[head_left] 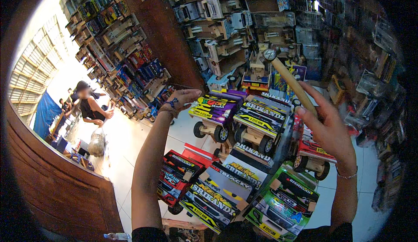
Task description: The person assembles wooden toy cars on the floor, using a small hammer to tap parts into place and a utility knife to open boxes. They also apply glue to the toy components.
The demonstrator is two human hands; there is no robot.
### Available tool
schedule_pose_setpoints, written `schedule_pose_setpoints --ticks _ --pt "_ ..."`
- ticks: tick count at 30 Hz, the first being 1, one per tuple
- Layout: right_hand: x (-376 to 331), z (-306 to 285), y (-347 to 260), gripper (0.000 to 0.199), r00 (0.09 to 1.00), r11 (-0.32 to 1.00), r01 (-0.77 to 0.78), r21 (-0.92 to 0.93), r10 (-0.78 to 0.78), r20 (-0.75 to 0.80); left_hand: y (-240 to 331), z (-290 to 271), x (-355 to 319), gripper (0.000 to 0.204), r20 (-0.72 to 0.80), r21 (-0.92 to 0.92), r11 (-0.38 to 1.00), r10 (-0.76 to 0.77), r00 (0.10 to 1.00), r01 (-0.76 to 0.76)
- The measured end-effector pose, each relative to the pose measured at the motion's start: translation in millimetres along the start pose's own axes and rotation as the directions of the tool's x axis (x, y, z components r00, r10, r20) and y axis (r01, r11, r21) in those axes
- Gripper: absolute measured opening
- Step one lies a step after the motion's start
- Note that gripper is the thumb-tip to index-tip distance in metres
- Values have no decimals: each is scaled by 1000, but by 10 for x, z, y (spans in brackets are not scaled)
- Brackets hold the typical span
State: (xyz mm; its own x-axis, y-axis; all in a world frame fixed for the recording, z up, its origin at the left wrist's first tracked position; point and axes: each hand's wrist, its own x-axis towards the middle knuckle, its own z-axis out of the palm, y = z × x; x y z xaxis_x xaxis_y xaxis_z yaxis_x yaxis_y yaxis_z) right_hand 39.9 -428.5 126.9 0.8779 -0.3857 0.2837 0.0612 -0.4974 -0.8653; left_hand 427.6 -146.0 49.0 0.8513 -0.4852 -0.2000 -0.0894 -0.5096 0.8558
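Shelves [130, 37] crammed with boxed and wooden toys are filling the far side of the shop, and a white tiled floor [126, 150] is spreading below them. A cluster of wooden toy trucks [230, 172] with bright printed bodies is standing on that floor, near the middle. At the far left another person [89, 107] is sitting by a clear sack [96, 142]. The right hand [328, 131] is rising at the right, its fingers wrapping loosely round the wooden handle of a hammer [289, 81], whose metal head is pointing up toward the far shelves. The left hand [183, 97] is reaching out with fingers curled, holding nothing, just beside the purple truck [215, 109], which is standing at the far edge of the cluster.
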Motion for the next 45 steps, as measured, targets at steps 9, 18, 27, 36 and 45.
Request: schedule_pose_setpoints --ticks 9,18,27,36,45 --pt "58 91 145 58 998 998 -31 56 28 49 38 175 -82 38 54 -241 968 89 995 -73" --pt "99 245 245 61 996 999 17 36 -20 84 -63 161 3 37 79 -344 937 87 993 -54" --pt "438 619 168 54 972 976 149 -160 -115 203 -1 200 -27 43 -4 -177 976 127 992 -126" --pt "1172 1268 201 49 900 924 257 -281 -123 417 -46 219 -20 50 5 -110 980 167 986 -166" --pt "1227 1406 236 51 887 884 297 -362 -115 447 -154 236 104 48 -64 -82 976 195 979 -200"
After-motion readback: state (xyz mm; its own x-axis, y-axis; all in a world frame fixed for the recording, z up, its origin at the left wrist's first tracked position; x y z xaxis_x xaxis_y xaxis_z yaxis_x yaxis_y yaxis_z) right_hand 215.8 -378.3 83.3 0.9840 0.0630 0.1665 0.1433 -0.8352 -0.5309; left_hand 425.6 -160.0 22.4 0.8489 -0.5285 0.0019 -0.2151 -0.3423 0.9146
